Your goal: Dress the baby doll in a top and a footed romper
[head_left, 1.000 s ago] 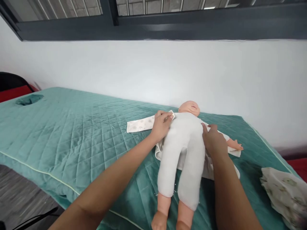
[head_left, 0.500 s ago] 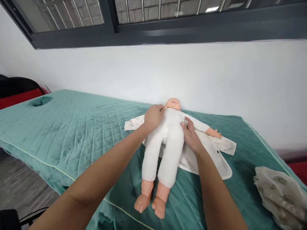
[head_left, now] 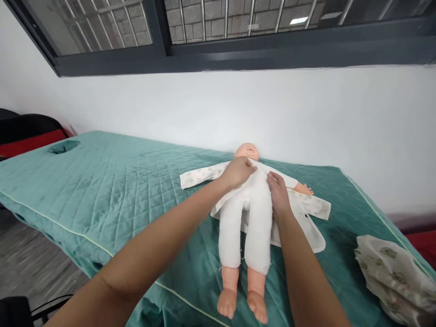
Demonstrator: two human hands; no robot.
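Doll (head_left: 258,195), fuzzy white in body, peach-toned at head (head_left: 247,149) and feet (head_left: 258,307)

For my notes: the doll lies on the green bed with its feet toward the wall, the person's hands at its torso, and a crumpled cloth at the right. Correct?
No. In the head view, the doll has its head toward the wall; its feet point toward the camera. The rest holds: left hand and right hand at its torso, cloth at right.
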